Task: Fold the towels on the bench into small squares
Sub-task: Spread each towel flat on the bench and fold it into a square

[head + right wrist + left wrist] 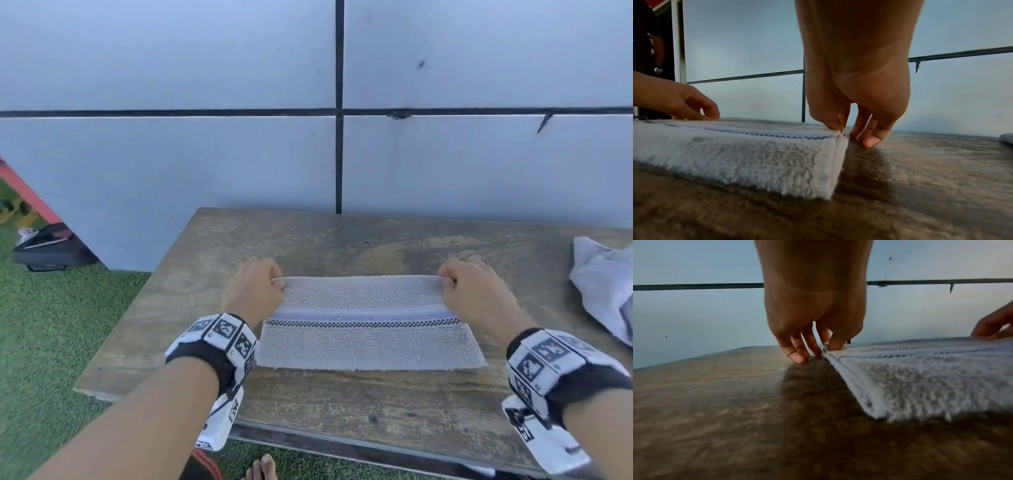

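Observation:
A grey towel [370, 342] with a pale blue band and a black checked stripe lies folded in a long strip across the middle of the wooden bench [308, 404]. My left hand [255, 291] pinches its far left corner between thumb and forefinger, and the other fingertips [799, 359] touch the wood. My right hand [476, 291] pinches the far right corner the same way. The layered towel [920, 381] edge shows in the left wrist view; in the right wrist view the towel [756, 159] sits flat under the right hand [840, 126].
A second, crumpled pale towel [606, 284] lies at the bench's right edge. A grey panelled wall [239, 154] stands right behind the bench. Green artificial grass [44, 342] and a black bag [51, 250] are to the left; a bare foot [262, 471] shows below the bench's near edge.

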Motion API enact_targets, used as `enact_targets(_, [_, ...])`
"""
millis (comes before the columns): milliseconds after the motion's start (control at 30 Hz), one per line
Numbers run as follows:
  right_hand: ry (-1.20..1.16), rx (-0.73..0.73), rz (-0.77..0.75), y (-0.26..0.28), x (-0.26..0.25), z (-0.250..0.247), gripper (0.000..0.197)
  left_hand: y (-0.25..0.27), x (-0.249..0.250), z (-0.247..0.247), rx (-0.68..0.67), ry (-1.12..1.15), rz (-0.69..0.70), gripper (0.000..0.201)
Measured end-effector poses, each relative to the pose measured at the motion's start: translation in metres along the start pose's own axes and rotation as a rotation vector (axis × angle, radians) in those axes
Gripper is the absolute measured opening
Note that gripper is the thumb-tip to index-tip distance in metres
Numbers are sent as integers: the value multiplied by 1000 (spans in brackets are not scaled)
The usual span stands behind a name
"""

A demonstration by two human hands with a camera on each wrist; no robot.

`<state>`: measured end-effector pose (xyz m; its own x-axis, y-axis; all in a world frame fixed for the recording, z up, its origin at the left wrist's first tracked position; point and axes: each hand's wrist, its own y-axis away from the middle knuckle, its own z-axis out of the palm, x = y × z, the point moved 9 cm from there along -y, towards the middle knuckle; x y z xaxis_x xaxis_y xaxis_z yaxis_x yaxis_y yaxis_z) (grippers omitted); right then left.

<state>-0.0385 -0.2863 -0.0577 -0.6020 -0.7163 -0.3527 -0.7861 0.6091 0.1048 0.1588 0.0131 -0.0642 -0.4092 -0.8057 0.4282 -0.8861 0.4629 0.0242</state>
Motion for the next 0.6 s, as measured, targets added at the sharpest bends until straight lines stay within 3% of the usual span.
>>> enact_targets(133, [-5,18,-12,-7,5,2,33,-3,3,-2,18,-59,22,5])
enact_targets(200, [-5,27,-13,-6,9,4,34,-4,6,-3,27,-106,22,16])
enact_targets(433, [51,102,-61,7,7,1,15,2,16,-4,60,-181,-9,17])
enact_targets(600, [55,12,11,31,12,7,17,20,19,-3,17,-278,-13,26])
